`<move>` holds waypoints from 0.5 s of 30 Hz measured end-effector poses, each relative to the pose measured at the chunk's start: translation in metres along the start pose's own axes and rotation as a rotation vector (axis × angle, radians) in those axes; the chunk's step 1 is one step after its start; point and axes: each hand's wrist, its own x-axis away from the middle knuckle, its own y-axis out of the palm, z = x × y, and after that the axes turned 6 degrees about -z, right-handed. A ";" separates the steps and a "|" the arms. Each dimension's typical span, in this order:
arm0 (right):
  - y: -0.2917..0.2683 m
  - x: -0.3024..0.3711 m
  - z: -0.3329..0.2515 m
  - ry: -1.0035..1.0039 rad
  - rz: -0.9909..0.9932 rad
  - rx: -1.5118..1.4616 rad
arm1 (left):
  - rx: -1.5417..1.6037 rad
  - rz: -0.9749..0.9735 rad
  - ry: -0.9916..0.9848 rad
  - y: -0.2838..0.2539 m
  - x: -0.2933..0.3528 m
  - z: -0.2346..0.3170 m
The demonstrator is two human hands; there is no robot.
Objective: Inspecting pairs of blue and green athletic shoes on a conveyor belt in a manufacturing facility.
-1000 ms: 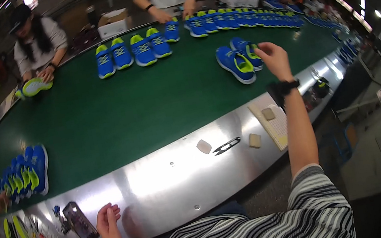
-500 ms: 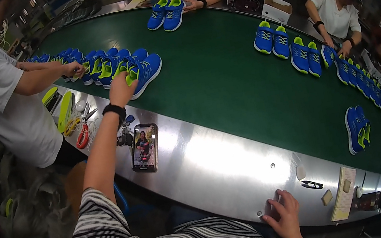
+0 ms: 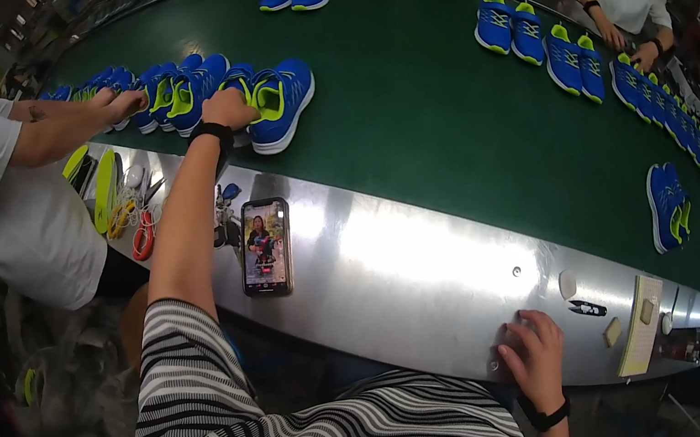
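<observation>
My left hand (image 3: 228, 109) reaches to the end of a row of blue sneakers with lime-green linings. Its fingers are closed at the collar of a blue sneaker (image 3: 238, 78); the fingertips are partly hidden. Right against it stands the end sneaker (image 3: 286, 104), its lime opening towards me. My right hand (image 3: 535, 354) lies near the front edge of the metal ledge (image 3: 412, 310), fingers apart and slightly bent, holding nothing. A phone (image 3: 265, 247) with a lit screen lies on the ledge by my left forearm.
Red-handled scissors (image 3: 144, 236) lie left of the phone. A notepad (image 3: 641, 325) and black thread snips (image 3: 587, 308) sit on the ledge at right. Co-workers handle sneakers around the green belt (image 3: 428, 131); one co-worker's hands (image 3: 122, 104) are close to my left hand.
The view has shifted, raising the far side in the picture. Beside my left hand, the end sneaker now stands slightly farther right, its opening more visible. My right hand stays on the ledge.
</observation>
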 end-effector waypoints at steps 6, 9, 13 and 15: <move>-0.002 -0.021 -0.021 -0.019 0.041 -0.334 | 0.292 -0.005 0.468 -0.028 0.189 0.127; 0.009 -0.021 -0.019 0.006 0.189 -0.398 | 0.695 -0.359 0.696 -0.016 0.296 0.165; -0.001 -0.003 -0.019 0.172 0.236 -0.345 | 0.977 -0.301 0.379 0.043 0.354 0.185; -0.006 0.009 -0.013 0.233 0.222 -0.486 | 1.063 -0.400 0.351 0.066 0.368 0.197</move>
